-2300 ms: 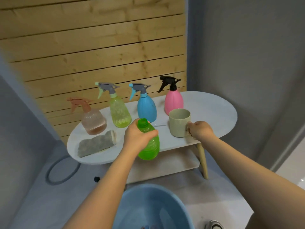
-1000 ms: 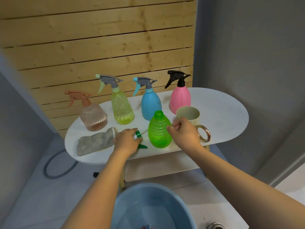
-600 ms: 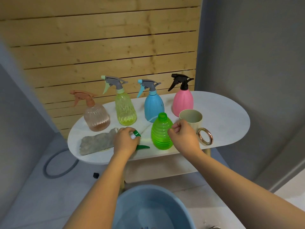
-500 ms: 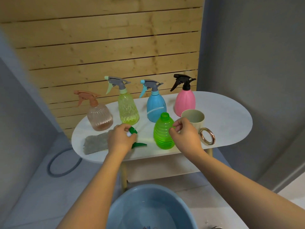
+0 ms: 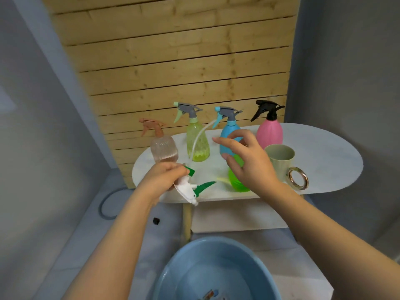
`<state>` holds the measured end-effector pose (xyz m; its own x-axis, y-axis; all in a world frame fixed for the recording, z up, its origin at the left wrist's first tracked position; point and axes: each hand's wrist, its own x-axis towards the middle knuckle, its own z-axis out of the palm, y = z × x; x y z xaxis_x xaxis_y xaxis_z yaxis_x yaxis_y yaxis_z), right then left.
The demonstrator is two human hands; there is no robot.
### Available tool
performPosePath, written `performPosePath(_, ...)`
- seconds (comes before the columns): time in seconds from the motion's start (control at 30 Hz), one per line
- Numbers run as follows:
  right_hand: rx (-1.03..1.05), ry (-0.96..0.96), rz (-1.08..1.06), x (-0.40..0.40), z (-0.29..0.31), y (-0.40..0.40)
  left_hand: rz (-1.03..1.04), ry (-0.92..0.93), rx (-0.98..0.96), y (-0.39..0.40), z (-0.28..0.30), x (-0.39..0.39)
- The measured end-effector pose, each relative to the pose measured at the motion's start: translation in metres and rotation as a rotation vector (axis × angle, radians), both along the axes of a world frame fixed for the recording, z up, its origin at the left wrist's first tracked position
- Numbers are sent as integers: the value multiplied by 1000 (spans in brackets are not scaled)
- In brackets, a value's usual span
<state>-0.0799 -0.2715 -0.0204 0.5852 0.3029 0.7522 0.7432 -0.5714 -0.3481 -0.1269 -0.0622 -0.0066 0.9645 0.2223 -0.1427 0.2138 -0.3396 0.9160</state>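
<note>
Back row crowded, right end of the table open

A peach bottle (image 5: pixel 164 151), a yellow-green bottle (image 5: pixel 198 139), a blue bottle (image 5: pixel 228 132) and a pink bottle (image 5: pixel 269 134), all plastic trigger sprayers, lined the back of the white oval table (image 5: pixel 329 156). The thin white tube (image 5: pixel 200 135) of a white-and-green trigger spray head (image 5: pixel 188 189) arched across the yellow-green bottle. A beige mug with a gold ring handle (image 5: pixel 281 161) stood just right of the green ribbed plastic bottle (image 5: pixel 236 182); beyond the mug the tabletop lay bare.

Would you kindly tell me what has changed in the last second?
The left hand has lifted the spray head, its tube now arcing upward. The right hand has opened above the green bottle, which stands where it was. The cup and pink sprayer stayed put.
</note>
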Motion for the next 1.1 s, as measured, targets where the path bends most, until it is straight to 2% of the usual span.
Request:
performPosePath(0.13, -119, -94, -126, 12, 6, -4, -77, 13, 78, -2, 10, -7)
performPosePath(0.27, -59, -9, -147, 20, 0, -10, -135, -7, 71, -9, 18, -8)
performPosePath(0.43, 49, 253, -196, 27, 0, -16, -47, -112, -127, -17, 17, 1)
performPosePath(0.6, 178, 408, -253, 39, 2, -27, -23, -315, -521, -41, 27, 19)
performPosePath(0.73, 349, 570, -186, 49, 6, -28, 59, -443, -627, -53, 31, 35)
performPosePath(1.1, 649, 690, -11, 60, 12, -26, 46, -619, -532, -66, 43, 52)
